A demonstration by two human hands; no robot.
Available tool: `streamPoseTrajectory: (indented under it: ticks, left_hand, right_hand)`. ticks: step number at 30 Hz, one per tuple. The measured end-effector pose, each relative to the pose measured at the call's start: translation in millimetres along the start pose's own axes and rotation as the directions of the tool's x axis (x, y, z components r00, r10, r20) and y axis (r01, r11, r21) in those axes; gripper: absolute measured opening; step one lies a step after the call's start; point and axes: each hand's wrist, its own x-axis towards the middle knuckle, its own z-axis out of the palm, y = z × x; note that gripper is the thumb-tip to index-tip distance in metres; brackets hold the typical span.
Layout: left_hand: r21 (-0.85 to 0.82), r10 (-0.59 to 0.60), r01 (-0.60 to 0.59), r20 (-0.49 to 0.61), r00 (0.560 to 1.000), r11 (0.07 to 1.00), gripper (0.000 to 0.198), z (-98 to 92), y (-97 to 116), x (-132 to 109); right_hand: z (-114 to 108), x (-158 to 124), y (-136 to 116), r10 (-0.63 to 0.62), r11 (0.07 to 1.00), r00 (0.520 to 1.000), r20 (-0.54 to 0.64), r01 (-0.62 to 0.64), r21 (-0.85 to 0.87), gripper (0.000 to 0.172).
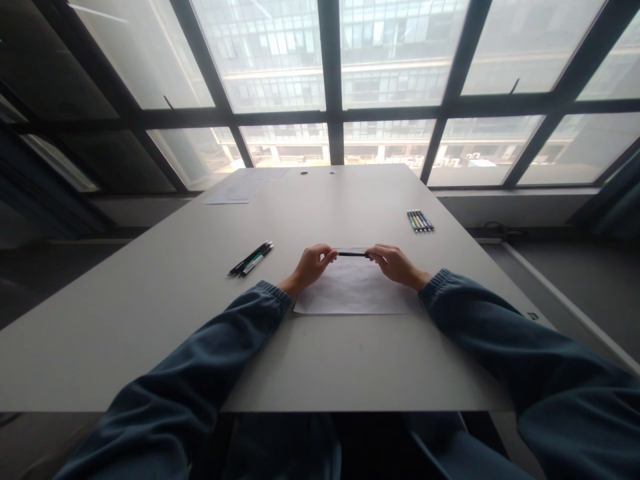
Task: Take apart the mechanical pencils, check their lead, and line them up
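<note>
Head view: hands (313, 262) hold pen (353, 254); table's near edge (360, 408) well apart

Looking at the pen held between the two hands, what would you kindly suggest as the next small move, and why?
I would probably ease the left hand off its end of the black pen, leaving it in the right hand: each hand pinches one end, and the row of pens lies beyond the right hand, slightly to its right.
</note>
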Motion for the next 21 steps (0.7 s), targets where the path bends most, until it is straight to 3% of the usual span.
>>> streamPoseTrajectory:
  ticks: [11, 14, 18, 21]
  left_hand:
    - [-0.030, 0.117, -0.120, -0.083, 0.990, 0.992, 0.020, 0.2, 1.3, 0.3]
    - [-0.035, 0.137, -0.139, -0.065, 0.988, 0.990, 0.023, 0.4, -0.5, 0.8]
    - [0.009, 0.095, -0.095, -0.061, 0.994, 0.995, 0.055, 1.1, -2.8, 2.0]
    - [0.030, 0.032, -0.029, -0.093, 0.995, 0.999, 0.046, 1.6, -4.1, 1.8]
  right_hand:
    - [1.3, -1.3, 1.1, 0.016, 1.000, 1.000, 0.009, -0.016, -0.001, 0.026]
    - [1.7, -0.5, 0.7, 0.011, 1.000, 1.000, 0.001, -0.011, -0.001, 0.027]
    - [1.1, 1.0, -0.8, 0.012, 1.000, 1.000, -0.012, -0.012, 0.002, 0.027]
    - [0.4, 1.0, -1.1, 0.012, 1.000, 1.000, -0.011, -0.012, 0.004, 0.027]
